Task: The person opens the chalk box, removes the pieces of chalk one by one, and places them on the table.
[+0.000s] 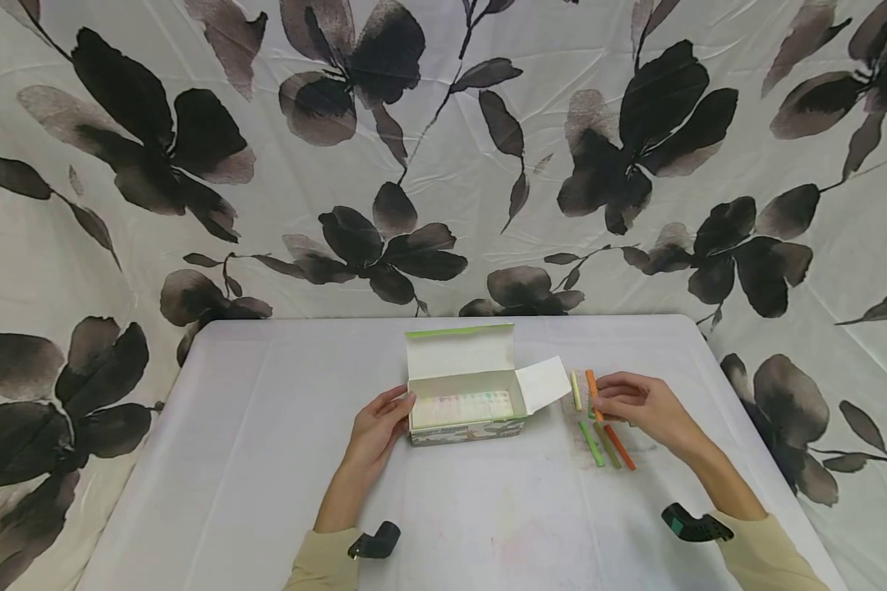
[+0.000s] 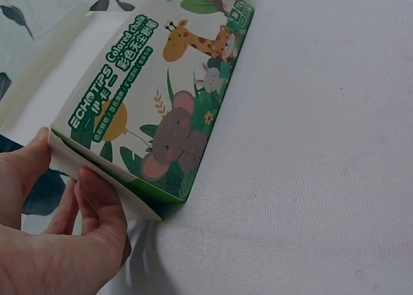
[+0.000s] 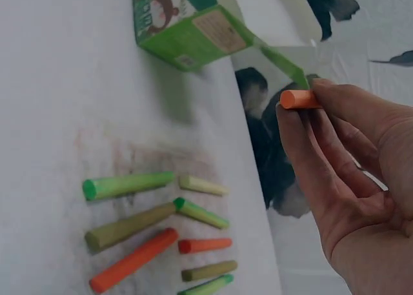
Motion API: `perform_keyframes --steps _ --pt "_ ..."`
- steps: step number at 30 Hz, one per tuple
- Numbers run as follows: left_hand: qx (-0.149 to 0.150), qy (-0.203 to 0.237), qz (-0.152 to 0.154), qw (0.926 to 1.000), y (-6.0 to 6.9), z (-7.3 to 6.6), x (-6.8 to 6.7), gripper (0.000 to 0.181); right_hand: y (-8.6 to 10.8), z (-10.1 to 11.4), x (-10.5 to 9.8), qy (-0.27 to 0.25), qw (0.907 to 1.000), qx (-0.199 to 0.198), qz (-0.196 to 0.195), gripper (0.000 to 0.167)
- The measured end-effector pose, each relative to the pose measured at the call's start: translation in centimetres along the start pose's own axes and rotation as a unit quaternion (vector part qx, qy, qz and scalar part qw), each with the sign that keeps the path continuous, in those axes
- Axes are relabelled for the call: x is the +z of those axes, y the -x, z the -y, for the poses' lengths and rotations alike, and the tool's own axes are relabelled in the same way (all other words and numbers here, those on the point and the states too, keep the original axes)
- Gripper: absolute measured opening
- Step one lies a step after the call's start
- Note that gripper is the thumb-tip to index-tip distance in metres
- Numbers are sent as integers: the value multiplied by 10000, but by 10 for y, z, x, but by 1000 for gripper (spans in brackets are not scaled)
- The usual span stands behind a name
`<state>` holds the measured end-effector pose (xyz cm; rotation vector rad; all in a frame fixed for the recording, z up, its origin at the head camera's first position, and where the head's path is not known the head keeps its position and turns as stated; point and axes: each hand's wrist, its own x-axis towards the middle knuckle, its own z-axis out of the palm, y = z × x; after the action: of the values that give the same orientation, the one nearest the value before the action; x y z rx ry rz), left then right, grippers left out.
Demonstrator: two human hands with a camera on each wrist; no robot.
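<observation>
An open white and green chalk box (image 1: 467, 433) stands on the table with its lid raised; rows of pale chalk sticks (image 1: 464, 407) show inside. My left hand (image 1: 379, 427) holds the box's left end, thumb at the corner and fingertips at the end flap (image 2: 106, 172). To the right of the box, my right hand (image 1: 646, 406) pinches an orange chalk stick (image 3: 298, 100) between thumb and fingers, raised above the table. Below it lie several loose chalks, among them a green stick (image 3: 129, 185), an olive stick (image 3: 129, 225) and a red-orange stick (image 3: 133, 261).
The box's right side flap (image 1: 543, 384) sticks out toward the loose chalks. Coloured chalk dust marks the white tablecloth (image 1: 251, 460) around them. A floral curtain (image 1: 443, 164) hangs behind the table's far edge.
</observation>
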<state>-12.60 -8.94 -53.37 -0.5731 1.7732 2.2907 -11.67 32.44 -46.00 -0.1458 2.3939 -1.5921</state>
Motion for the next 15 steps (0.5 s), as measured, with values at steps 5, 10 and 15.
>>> perform_keyframes --steps 5,10,15 --pt "9 42 -13 10000 0 0 0 47 9 -15 -7 30 9998 190 -104 51" --pt "32 105 -29 9999 0 0 0 45 17 -30 -13 192 9986 425 -241 54" --pt "4 99 -49 9999 0 -1 1 46 26 -44 -16 225 9974 599 -342 54"
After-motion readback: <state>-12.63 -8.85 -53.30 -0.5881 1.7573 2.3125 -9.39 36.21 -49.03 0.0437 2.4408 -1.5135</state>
